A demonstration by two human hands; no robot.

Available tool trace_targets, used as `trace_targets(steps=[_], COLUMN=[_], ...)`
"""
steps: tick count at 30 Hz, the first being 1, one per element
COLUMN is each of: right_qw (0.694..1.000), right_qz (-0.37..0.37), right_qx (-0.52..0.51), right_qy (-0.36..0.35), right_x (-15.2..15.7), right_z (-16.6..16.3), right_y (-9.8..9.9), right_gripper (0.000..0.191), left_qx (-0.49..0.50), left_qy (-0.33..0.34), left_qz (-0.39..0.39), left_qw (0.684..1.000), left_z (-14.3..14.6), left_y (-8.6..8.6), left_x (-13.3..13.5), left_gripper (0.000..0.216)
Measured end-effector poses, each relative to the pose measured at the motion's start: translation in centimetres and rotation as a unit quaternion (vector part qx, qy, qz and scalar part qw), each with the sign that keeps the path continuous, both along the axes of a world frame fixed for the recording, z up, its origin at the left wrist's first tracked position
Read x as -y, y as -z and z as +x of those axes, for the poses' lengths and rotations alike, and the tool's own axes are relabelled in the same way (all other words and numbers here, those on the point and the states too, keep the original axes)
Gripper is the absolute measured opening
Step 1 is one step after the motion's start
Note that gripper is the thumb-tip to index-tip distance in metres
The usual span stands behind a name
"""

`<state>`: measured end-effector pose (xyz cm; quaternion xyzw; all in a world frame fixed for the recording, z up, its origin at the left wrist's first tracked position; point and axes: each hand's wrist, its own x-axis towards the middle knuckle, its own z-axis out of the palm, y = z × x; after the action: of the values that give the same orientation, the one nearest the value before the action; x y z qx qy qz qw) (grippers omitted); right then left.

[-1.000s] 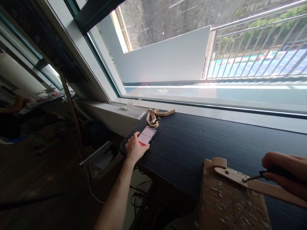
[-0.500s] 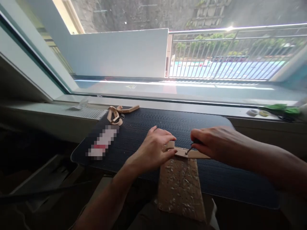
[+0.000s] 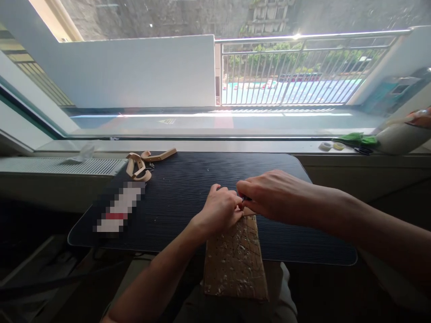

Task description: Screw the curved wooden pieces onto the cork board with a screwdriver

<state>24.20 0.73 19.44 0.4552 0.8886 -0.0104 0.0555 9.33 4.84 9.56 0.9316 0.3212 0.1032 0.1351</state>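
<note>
A pale wooden strip (image 3: 248, 211) lies across the far end of a worn brown board (image 3: 235, 264), mostly hidden by my hands. Bent over that end, my left hand (image 3: 222, 207) is closed on the strip, with its thumb and fingertips close to my right hand. My right hand (image 3: 269, 195) is closed around a dark-handled screwdriver (image 3: 247, 198); only a bit of it shows, and its tip is hidden between the hands. The board's near end reaches over the table edge toward my lap, and its surface is scratched and pitted with small holes.
On the dark table (image 3: 178, 193), several curved pale wooden pieces (image 3: 136, 166) lie at the far left beside small metal bits (image 3: 151, 166). A blurred-out pale item (image 3: 121, 206) is nearer. Tape rolls (image 3: 325, 146) and a green bundle (image 3: 358, 138) sit on the windowsill.
My right hand has moved left along the strip with the screwdriver, up against my left hand. The left fingers have curled in more. The whole view has shifted to the right.
</note>
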Motion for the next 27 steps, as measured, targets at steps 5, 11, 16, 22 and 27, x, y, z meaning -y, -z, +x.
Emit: trace_targets(steps=[5,11,16,22,27], right_qw=[1.0,0.998,0.997,0.999,0.997], right_qz=[-0.013,-0.028,0.014,-0.026,0.008], right_qx=[0.004,0.023,0.032,0.03,0.034], right_qy=[0.023,0.051,0.067,0.035,0.064], right_x=[-0.1,-0.5,-0.5,-0.3,-0.4], right_z=[0.0,-0.2,0.0,0.3,-0.2], right_y=[-0.3,-0.4,-0.5,-1.1,-0.3], right_gripper=[0.01,0.013,0.018,0.008,0.017], left_qx=[-0.011,-0.026,-0.024,-0.021,-0.023], left_qy=[-0.003,-0.017,-0.028,-0.037,-0.04], left_qz=[0.019,0.027,0.022,0.019,0.013], left_qw=[1.0,0.999,0.999,0.999,0.999], left_z=[0.4,0.6,0.8,0.9,1.0], left_y=[0.1,0.4,0.4,0.6,0.4], left_x=[0.0,0.1,0.3,0.3,0.4], left_gripper=[0.017,0.023,0.025,0.03,0.025])
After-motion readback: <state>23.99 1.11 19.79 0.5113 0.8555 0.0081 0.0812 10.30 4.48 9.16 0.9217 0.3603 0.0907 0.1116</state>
